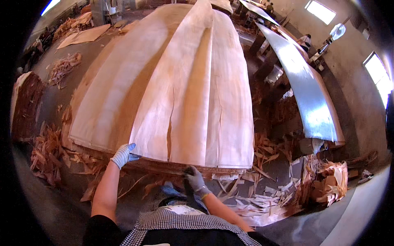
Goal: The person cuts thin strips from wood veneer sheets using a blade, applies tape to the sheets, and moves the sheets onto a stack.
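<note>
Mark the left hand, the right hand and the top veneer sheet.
left hand [123,155], head view, back of the light glove.
right hand [194,178], head view, back of the grey glove.
top veneer sheet [197,94], head view, middle of its pale face.

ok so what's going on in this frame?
A person in gloves stands at the near edge of a big stack of veneer sheets. The left hand has a grip on the near corner of the top sheet, which is split lengthwise. The right hand rests on the stack's front edge, holding something dark I can't identify. Wood scraps litter the floor around the stack. A second sheet pile sits to the right.
</note>
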Available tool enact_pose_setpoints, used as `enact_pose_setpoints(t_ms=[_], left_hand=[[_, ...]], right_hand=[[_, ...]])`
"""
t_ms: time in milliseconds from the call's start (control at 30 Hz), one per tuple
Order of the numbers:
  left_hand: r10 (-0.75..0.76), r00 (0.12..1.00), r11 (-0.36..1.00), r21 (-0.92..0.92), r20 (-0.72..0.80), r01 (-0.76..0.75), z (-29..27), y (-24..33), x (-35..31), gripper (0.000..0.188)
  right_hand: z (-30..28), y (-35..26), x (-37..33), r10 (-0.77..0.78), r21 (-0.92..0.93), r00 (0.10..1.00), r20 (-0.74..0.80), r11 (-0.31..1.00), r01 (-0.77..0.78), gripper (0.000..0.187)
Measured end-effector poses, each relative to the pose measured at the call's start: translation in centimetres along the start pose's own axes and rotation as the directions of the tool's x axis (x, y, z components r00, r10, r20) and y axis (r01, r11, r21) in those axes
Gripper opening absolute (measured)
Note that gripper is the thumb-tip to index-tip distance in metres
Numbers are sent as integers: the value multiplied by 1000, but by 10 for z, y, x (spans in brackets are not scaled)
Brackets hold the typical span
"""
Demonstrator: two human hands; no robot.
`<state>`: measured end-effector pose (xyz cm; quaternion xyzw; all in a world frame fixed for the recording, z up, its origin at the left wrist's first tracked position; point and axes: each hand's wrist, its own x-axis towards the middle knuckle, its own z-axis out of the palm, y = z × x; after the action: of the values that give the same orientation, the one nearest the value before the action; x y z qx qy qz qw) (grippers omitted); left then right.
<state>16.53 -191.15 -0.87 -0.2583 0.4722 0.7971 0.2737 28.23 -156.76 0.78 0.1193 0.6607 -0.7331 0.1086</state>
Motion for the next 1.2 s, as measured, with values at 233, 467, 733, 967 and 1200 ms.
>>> enact_pose_setpoints(t_ms=[233, 467, 733, 967, 1200], left_hand=[[-71, 994, 986, 156, 87, 57, 45, -19, -18, 44], [-424, 809, 890, 351, 407, 290, 55, -45, -43, 64], [179, 807, 821, -537, 563, 193, 10, -52, -37, 86], [367, 930, 800, -501, -28, -331, 36, 0, -46, 90], [298, 951, 793, -534, -77, -292, 23, -54, -33, 31]], right_hand=[[-85, -25, 2, -205, 17, 883, -423, 972, 233, 27], [-42, -180, -4, 67, 150, 956, -286, 988, -24, 18], [-90, -158, -9, 312, 157, 919, -241, 947, -280, 23], [-113, -109, 6, 318, 314, 820, -476, 932, -179, 19], [-117, -131, -28, 298, 303, 821, -488, 939, -160, 14]])
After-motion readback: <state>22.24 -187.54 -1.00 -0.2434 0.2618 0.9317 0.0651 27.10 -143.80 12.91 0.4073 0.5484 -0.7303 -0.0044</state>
